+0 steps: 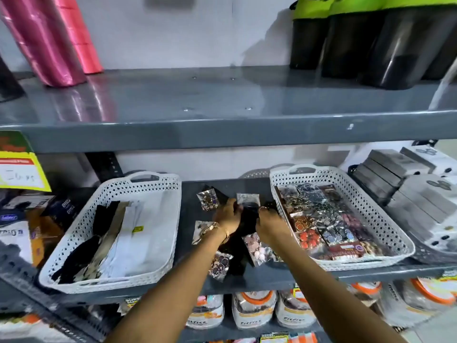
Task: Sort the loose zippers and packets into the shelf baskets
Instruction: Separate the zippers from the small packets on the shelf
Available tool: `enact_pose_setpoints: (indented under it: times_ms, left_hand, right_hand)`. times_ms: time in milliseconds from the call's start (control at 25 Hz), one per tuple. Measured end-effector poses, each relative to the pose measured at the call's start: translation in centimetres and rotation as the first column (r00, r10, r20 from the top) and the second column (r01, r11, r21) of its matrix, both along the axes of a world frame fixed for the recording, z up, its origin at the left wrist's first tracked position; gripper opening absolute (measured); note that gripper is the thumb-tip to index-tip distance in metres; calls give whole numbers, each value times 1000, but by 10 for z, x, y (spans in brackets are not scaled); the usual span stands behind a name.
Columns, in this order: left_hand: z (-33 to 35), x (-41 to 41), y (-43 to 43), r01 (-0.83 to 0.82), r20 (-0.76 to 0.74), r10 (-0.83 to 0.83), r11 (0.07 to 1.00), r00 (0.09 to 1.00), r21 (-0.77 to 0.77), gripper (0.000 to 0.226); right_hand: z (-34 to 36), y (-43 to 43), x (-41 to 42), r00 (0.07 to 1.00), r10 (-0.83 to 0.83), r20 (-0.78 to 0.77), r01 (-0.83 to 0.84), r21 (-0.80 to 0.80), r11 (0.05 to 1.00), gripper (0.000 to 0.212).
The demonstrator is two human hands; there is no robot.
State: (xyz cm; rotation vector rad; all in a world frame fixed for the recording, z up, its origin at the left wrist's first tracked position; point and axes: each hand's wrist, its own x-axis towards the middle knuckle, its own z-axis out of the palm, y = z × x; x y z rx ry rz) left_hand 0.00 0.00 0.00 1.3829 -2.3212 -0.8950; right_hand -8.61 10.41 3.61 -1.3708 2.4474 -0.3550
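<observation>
Two white perforated baskets stand on the grey middle shelf. The left basket (173, 219) holds black, tan and white zippers (108, 233). The right basket (385, 224) is packed with clear packets of buttons (321, 219). Between them lie several loose packets (209, 199) and black zippers (237, 253). My left hand (226, 215) and my right hand (268, 225) are both closed on a bunch of black zippers (248, 217) in the middle of the shelf. A small clear packet (247, 198) lies just beyond my fingers.
The upper shelf (222, 120) carries pink rolls (49, 40) at left and black containers (371, 45) at right. Grey boxes (408, 184) are stacked right of the right basket. Cartons and a yellow price tag (22, 174) sit at left. Jars (254, 308) fill the shelf below.
</observation>
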Motion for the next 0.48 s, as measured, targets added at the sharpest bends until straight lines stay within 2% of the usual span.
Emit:
enact_pose_setpoints:
  times_ms: [160, 320, 400, 480]
  left_hand:
    - [-7, -16, -17, 49, 94, -64, 987, 993, 155, 49]
    - [-6, -30, -22, 50, 47, -60, 981, 997, 187, 42]
    - [-7, -31, -26, -5, 61, -5, 986, 998, 164, 42]
    - [-9, -30, -27, -81, 68, 73, 988, 995, 131, 37]
  right_hand:
    - [-9, -18, 3, 993, -117, 7, 116, 92, 989, 32]
    - [-17, -37, -8, 989, -128, 79, 118, 121, 986, 40]
    - [-17, -45, -16, 937, -236, 258, 221, 89, 971, 47]
    - [-17, -48, -20, 828, -324, 457, 345, 40, 938, 52]
